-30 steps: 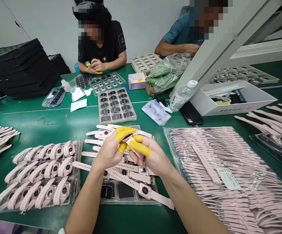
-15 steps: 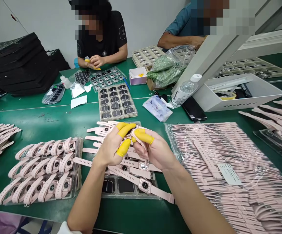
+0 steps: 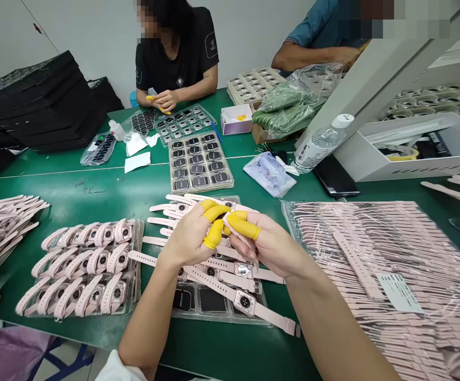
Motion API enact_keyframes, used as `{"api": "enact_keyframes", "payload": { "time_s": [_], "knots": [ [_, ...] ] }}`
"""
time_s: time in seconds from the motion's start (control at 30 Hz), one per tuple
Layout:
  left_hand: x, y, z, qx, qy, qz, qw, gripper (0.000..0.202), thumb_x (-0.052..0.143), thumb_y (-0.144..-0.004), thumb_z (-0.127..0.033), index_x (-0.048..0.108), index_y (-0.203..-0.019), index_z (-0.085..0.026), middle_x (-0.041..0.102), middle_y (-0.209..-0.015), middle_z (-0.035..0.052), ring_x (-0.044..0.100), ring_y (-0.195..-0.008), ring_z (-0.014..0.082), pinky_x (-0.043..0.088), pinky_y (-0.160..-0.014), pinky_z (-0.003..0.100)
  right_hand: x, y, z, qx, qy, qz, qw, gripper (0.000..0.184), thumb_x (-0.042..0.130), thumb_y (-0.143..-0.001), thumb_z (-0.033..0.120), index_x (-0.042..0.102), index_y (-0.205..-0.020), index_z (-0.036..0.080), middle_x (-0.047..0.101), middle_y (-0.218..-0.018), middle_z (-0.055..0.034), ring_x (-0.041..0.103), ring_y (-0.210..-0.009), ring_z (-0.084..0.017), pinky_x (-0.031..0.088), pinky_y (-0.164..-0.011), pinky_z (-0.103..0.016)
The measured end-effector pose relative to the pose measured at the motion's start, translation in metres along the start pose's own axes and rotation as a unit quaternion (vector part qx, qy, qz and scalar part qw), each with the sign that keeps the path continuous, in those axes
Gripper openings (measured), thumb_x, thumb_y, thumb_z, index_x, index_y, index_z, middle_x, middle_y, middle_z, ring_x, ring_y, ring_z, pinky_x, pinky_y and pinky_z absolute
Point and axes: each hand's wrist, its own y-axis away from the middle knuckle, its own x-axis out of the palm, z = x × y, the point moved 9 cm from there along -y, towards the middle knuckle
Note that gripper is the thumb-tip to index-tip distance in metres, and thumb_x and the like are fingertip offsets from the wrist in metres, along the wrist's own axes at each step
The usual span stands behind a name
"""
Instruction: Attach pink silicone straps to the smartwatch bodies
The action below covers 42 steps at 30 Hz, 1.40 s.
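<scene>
My left hand (image 3: 186, 238) and my right hand (image 3: 271, 243) meet above the table, with yellow finger cots on several fingers. Between their fingertips they pinch a small pink watch piece (image 3: 232, 222), mostly hidden by the fingers. Directly below my hands, pink smartwatches with straps (image 3: 230, 275) lie across a clear tray (image 3: 214, 312) holding black watch screens. More pink watches (image 3: 89, 262) sit in rows in a clear tray to the left. A plastic bag of pink straps (image 3: 384, 264) lies to the right of my right hand.
A tray of black watch faces (image 3: 200, 164) stands ahead on the green table (image 3: 95, 185). Beyond are a water bottle (image 3: 321, 145), a white box (image 3: 408, 153), black stacked trays (image 3: 43, 100) and two co-workers (image 3: 176, 58) (image 3: 321, 47).
The whole view has slid to the right and turned slightly. My hands stay together, still pinching the small pink piece, and their fingers have shifted a little around it.
</scene>
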Motion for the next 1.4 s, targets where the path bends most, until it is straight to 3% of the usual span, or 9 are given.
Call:
{"api": "enact_keyframes", "payload": {
  "time_s": [0.3, 0.43, 0.57, 0.73, 0.87, 0.93, 1.23, 1.33, 1.4],
  "knots": [
    [0.000, 0.001, 0.006, -0.008, 0.036, -0.005, 0.999, 0.036, 0.042, -0.107, -0.028, 0.056, -0.139, -0.020, 0.065, -0.125, 0.0136, 0.064, -0.115, 0.0268, 0.053, -0.101, 0.044, -0.004, -0.004, -0.002, -0.025, -0.006, -0.028, 0.999, 0.050, 0.071, -0.088, 0.067, 0.054, -0.080, 0.021, 0.050, -0.053, 0.0058, 0.035, -0.041, -0.008, 0.023, -0.035, -0.020],
    [-0.001, 0.003, 0.025, -0.092, 0.091, -0.073, 0.989, 0.034, 0.058, -0.103, -0.031, 0.056, -0.136, -0.023, 0.069, -0.124, 0.0105, 0.067, -0.110, 0.0234, 0.055, -0.094, 0.038, 0.000, -0.007, 0.009, -0.073, -0.040, -0.033, 0.996, 0.047, 0.071, -0.089, 0.066, 0.056, -0.088, 0.021, 0.054, -0.060, 0.0043, 0.043, -0.046, -0.010, 0.035, -0.041, -0.022],
    [-0.009, 0.007, 0.027, -0.146, 0.132, -0.193, 0.961, 0.024, 0.069, -0.098, -0.043, 0.066, -0.106, -0.021, 0.070, -0.103, 0.0067, 0.066, -0.094, 0.0205, 0.054, -0.083, 0.034, 0.008, -0.007, 0.010, -0.092, -0.043, -0.024, 0.995, 0.048, 0.071, -0.089, 0.066, 0.051, -0.080, 0.023, 0.048, -0.062, 0.0053, 0.038, -0.046, -0.009, 0.032, -0.044, -0.024],
    [-0.010, 0.011, 0.037, -0.184, 0.289, -0.251, 0.905, 0.048, 0.073, -0.089, -0.065, 0.064, -0.099, -0.019, 0.069, -0.097, 0.0072, 0.066, -0.087, 0.0193, 0.055, -0.079, 0.033, 0.015, -0.004, -0.017, 0.006, -0.037, 0.018, 0.999, 0.056, 0.062, -0.093, 0.070, 0.049, -0.066, 0.022, 0.037, -0.057, 0.0028, 0.021, -0.047, -0.009, 0.017, -0.047, -0.030],
    [-0.045, 0.034, 0.058, -0.213, 0.340, -0.382, 0.833, 0.058, 0.078, -0.081, -0.071, 0.056, -0.099, -0.021, 0.070, -0.098, 0.0049, 0.065, -0.072, 0.0139, 0.053, -0.061, 0.026, 0.015, -0.003, -0.037, 0.073, 0.019, 0.045, 0.996, 0.057, 0.063, -0.090, 0.072, 0.053, -0.063, 0.023, 0.038, -0.062, -0.0004, 0.015, -0.051, -0.010, 0.015, -0.050, -0.034],
    [-0.059, 0.041, 0.060, -0.217, 0.352, -0.411, 0.812, 0.059, 0.081, -0.080, -0.068, 0.051, -0.100, -0.022, 0.073, -0.103, 0.0053, 0.067, -0.068, 0.0135, 0.055, -0.061, 0.027, 0.013, -0.004, -0.040, 0.077, 0.045, 0.044, 0.995, 0.056, 0.065, -0.087, 0.072, 0.054, -0.062, 0.023, 0.038, -0.064, -0.0012, 0.015, -0.052, -0.010, 0.015, -0.051, -0.035],
    [-0.067, 0.042, 0.045, -0.168, 0.351, -0.467, 0.794, 0.056, 0.082, -0.084, -0.061, 0.046, -0.102, -0.022, 0.077, -0.102, 0.0087, 0.076, -0.096, 0.0220, 0.058, -0.091, 0.039, -0.003, -0.007, -0.032, 0.053, 0.128, 0.010, 0.990, 0.063, 0.061, -0.083, 0.080, 0.052, -0.058, 0.023, 0.038, -0.063, -0.0028, 0.019, -0.052, -0.012, 0.021, -0.050, -0.035],
    [-0.080, 0.052, 0.050, -0.175, 0.317, -0.506, 0.783, 0.055, 0.081, -0.085, -0.061, 0.047, -0.104, -0.022, 0.076, -0.106, 0.0089, 0.075, -0.095, 0.0196, 0.058, -0.087, 0.035, -0.011, -0.007, -0.031, 0.058, 0.154, 0.005, 0.986, 0.061, 0.064, -0.080, 0.081, 0.053, -0.058, 0.024, 0.041, -0.063, -0.0042, 0.025, -0.052, -0.014, 0.026, -0.049, -0.035],
    [-0.083, 0.054, 0.055, -0.197, 0.317, -0.485, 0.791, 0.055, 0.079, -0.086, -0.062, 0.048, -0.107, -0.022, 0.075, -0.113, 0.0095, 0.075, -0.083, 0.0175, 0.059, -0.078, 0.032, -0.024, -0.007, -0.027, 0.051, 0.159, -0.046, 0.985, 0.058, 0.071, -0.074, 0.080, 0.056, -0.059, 0.026, 0.044, -0.063, -0.0057, 0.031, -0.053, -0.015, 0.030, -0.049, -0.036]
  ]
}}
